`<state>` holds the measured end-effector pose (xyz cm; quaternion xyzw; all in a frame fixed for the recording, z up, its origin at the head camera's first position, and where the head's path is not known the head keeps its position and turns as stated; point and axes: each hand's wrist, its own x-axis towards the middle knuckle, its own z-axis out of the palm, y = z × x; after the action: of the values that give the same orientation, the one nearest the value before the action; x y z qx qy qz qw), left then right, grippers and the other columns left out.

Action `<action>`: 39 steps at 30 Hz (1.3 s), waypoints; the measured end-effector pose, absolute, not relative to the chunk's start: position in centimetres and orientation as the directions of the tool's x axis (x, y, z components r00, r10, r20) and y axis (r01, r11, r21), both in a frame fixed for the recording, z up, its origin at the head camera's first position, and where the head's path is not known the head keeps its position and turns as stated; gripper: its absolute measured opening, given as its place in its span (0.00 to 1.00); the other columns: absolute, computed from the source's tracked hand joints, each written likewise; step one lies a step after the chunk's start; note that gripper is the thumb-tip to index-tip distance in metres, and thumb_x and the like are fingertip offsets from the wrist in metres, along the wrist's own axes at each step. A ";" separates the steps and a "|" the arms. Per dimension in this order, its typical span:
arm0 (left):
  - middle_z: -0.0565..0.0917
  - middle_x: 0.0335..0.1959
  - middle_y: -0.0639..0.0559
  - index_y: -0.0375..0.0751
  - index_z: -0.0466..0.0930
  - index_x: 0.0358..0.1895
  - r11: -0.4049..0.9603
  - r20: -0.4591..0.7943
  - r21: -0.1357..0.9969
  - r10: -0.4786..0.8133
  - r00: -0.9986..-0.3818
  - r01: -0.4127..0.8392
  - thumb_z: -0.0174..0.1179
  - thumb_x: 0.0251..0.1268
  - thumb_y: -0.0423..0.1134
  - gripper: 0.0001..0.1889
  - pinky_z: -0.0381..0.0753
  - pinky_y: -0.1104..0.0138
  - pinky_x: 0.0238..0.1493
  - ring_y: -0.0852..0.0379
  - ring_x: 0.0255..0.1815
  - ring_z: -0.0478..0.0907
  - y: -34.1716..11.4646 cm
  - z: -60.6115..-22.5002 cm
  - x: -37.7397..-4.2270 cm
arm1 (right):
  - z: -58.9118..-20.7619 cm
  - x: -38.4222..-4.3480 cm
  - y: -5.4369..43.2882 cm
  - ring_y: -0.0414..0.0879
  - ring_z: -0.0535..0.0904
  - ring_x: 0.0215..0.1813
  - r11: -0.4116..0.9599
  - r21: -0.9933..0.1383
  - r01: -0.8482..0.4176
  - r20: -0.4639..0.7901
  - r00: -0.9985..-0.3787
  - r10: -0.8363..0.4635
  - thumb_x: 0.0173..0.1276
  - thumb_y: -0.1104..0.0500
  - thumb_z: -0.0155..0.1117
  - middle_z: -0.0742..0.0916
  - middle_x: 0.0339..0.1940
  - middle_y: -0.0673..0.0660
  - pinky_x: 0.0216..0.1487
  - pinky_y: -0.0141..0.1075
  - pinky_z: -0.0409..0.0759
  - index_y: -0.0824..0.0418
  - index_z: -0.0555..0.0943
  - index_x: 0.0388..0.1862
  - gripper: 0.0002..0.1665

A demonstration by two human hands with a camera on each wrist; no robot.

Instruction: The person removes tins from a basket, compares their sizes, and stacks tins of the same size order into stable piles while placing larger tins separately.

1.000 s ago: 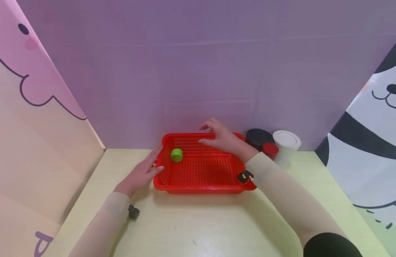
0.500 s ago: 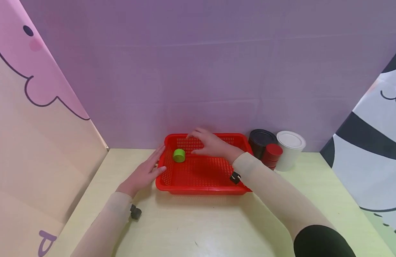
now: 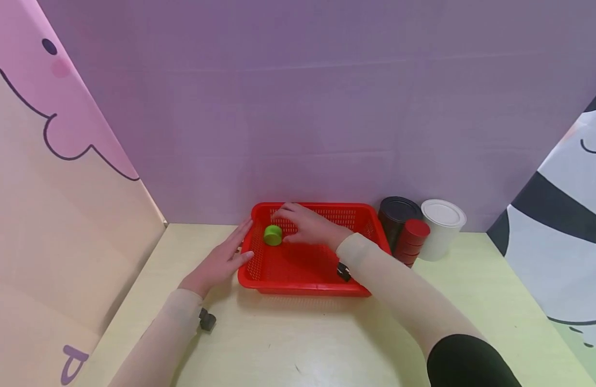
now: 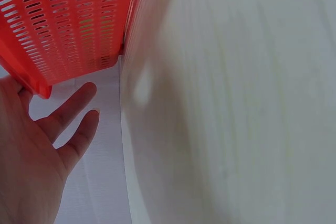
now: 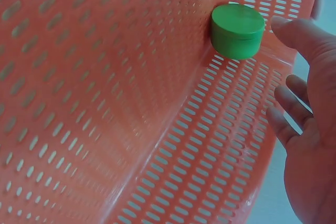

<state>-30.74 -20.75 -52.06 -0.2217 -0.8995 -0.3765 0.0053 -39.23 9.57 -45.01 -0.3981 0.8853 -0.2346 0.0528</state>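
Note:
A red plastic basket (image 3: 302, 290) with slotted walls stands on the table against the back wall. Inside it, near the left end, sits a small round green container (image 3: 272, 235) with a lid, seen larger in the right wrist view as a green container (image 5: 237, 31). My right hand (image 3: 313, 226) hovers over the basket just right of the container, fingers spread and apart from it. My left hand (image 3: 222, 262) rests against the basket's left rim with fingers extended; the left wrist view shows the left hand (image 4: 37, 150) beside the basket's outer wall.
Right of the basket stand a black-lidded dark canister (image 3: 399, 209), a stack of red round containers (image 3: 413, 239) and a white lidded canister (image 3: 442, 226). The purple wall (image 3: 302, 107) rises directly behind. Pale tabletop (image 3: 278, 344) lies in front.
My right hand has moved left and lower, from over the basket's back rim to beside the green container. The left hand stays at the left rim. The view has shifted slightly.

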 end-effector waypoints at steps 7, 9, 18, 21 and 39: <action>0.43 0.92 0.71 0.70 0.40 0.93 0.616 0.176 0.675 0.399 -0.900 0.405 0.57 0.82 0.66 0.47 0.85 0.44 0.67 0.47 0.81 0.70 -20.8 -52.2 -30.8 | -45.8 -39.7 8.7 0.44 0.73 0.74 0.576 -0.456 -0.679 0.045 -0.663 -0.747 0.66 0.58 0.87 0.78 0.73 0.43 0.72 0.45 0.83 0.44 0.79 0.78 0.43; 0.43 0.92 0.71 0.69 0.40 0.93 0.615 0.175 0.677 0.398 -0.900 0.404 0.59 0.83 0.62 0.46 0.86 0.45 0.66 0.47 0.80 0.71 -20.8 -52.3 -30.8 | -46.1 -39.9 8.5 0.45 0.73 0.74 0.581 -0.443 -0.683 0.023 -0.656 -0.754 0.66 0.58 0.86 0.78 0.73 0.44 0.73 0.46 0.82 0.43 0.80 0.78 0.43; 0.44 0.92 0.70 0.69 0.41 0.93 0.613 0.178 0.682 0.389 -0.904 0.398 0.62 0.84 0.51 0.47 0.87 0.47 0.65 0.48 0.78 0.73 -20.8 -52.3 -30.6 | -47.0 -40.1 8.0 0.44 0.72 0.75 0.611 -0.436 -0.661 -0.064 -0.654 -0.753 0.66 0.56 0.87 0.76 0.74 0.44 0.71 0.42 0.84 0.39 0.77 0.81 0.47; 0.44 0.92 0.71 0.70 0.41 0.93 0.610 0.175 0.688 0.384 -0.906 0.392 0.62 0.84 0.51 0.47 0.88 0.48 0.65 0.48 0.77 0.74 -20.7 -52.2 -30.4 | -47.2 -40.0 7.8 0.44 0.71 0.76 0.613 -0.440 -0.657 -0.080 -0.651 -0.755 0.66 0.56 0.87 0.76 0.75 0.45 0.71 0.43 0.83 0.38 0.77 0.81 0.47; 0.45 0.93 0.69 0.69 0.41 0.93 0.608 0.165 0.698 0.377 -0.911 0.378 0.61 0.80 0.63 0.49 0.88 0.49 0.64 0.48 0.78 0.74 -20.5 -51.6 -29.9 | -47.8 -40.1 7.4 0.45 0.71 0.75 0.630 -0.417 -0.655 -0.110 -0.652 -0.750 0.64 0.55 0.87 0.76 0.75 0.47 0.69 0.43 0.84 0.38 0.76 0.83 0.50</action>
<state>-29.90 -20.46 -51.61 -0.2104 -0.8968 -0.3893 0.0004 -40.11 7.38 -47.76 -0.3939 0.8922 -0.1728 0.1377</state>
